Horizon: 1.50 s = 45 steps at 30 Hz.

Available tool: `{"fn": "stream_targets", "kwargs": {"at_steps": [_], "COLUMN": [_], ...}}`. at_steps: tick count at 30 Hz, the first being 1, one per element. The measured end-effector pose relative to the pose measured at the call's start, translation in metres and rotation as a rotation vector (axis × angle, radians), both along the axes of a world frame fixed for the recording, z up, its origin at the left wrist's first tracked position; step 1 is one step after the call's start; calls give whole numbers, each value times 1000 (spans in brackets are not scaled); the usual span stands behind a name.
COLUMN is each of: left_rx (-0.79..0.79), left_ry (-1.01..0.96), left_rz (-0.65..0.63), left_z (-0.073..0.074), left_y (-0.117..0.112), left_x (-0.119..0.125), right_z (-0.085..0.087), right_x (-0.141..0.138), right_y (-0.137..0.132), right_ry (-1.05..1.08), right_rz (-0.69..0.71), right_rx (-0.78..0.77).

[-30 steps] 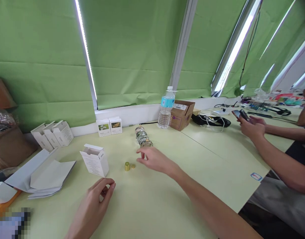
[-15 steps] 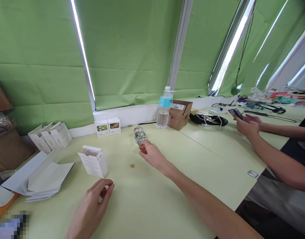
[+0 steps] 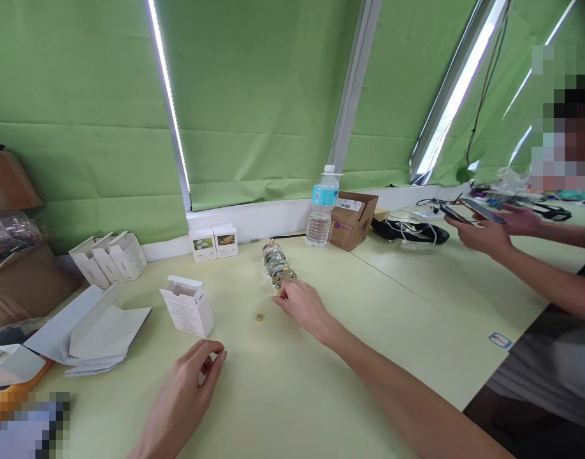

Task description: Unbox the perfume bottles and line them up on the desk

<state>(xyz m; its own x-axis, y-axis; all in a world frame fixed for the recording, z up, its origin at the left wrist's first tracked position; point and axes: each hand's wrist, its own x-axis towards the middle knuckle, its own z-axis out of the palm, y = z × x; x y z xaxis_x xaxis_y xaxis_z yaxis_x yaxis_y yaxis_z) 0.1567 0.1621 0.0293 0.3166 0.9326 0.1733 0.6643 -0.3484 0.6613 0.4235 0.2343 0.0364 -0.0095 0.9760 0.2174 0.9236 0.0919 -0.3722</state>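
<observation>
My right hand (image 3: 302,306) is closed in a pinch at the near end of a row of small clear glass jars (image 3: 274,258) with gold-coloured tops. A small gold-coloured piece (image 3: 279,292) shows at its fingertips, mostly hidden by the fingers. Just left of that hand, a small round gold cap (image 3: 259,317) lies on the table. My left hand (image 3: 185,389) rests on the table with thumb and forefinger tips together; I cannot make out anything between them. Beyond it stands a white carton (image 3: 188,309) with its top open.
Two small picture boxes (image 3: 215,243), a water bottle (image 3: 322,207) and a brown cardboard box (image 3: 353,221) line the wall. White cartons (image 3: 127,255) and folded white card (image 3: 108,338) are on the left. At right, a person's hands (image 3: 488,236) hold phones.
The view has shifted slightly, so things sit further right. My right hand has drawn back a little toward me, uncovering the nearest jar's gold top. My left hand stays in place.
</observation>
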Motion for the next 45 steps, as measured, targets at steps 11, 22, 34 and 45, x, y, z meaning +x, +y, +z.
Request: {"fn": "stream_targets", "kwargs": {"at_steps": [11, 22, 34, 45], "left_rx": [64, 2, 360, 94], "left_ry": [38, 34, -194, -231], "left_rz": [2, 11, 650, 517], "left_z": [-11, -9, -2, -10], "left_y": [3, 3, 24, 41], "left_x": [-4, -4, -11, -14], "right_z": [-8, -4, 28, 21], "right_x": [-13, 36, -4, -57], "right_y": [-8, 18, -13, -49], "right_ry": [19, -24, 112, 337], "right_rz": [264, 22, 140, 468], "right_rx": [-90, -102, 100, 140]}}
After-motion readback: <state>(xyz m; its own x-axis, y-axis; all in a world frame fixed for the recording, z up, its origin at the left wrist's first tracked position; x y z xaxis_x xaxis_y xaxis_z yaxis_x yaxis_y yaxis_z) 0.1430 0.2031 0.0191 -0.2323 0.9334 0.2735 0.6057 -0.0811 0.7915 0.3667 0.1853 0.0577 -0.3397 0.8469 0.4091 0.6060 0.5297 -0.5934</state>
